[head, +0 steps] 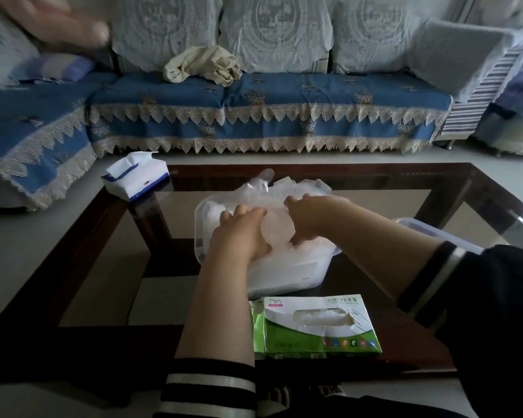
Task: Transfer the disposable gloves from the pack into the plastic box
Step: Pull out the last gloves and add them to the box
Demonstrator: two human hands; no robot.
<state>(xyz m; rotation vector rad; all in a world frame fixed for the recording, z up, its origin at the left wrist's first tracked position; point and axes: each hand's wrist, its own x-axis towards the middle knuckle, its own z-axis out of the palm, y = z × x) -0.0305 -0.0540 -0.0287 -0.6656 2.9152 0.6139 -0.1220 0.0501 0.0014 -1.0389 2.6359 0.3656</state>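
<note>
A translucent white plastic box (290,274) sits mid-table, heaped with clear disposable gloves (279,184) that bulge above its far rim. My left hand (242,232) presses down on the pile, fingers spread over it. My right hand (310,217) lies on the gloves beside it, fingers curled into the plastic. The green and white glove pack (317,328) lies in front of the box, nearest me, its oval slot showing a few gloves inside.
The glass-topped dark wood coffee table (435,182) holds everything. A blue and white tissue pack (135,176) sits at its far left corner. A clear lid (435,233) lies right of the box. A blue-covered sofa (254,116) stands beyond.
</note>
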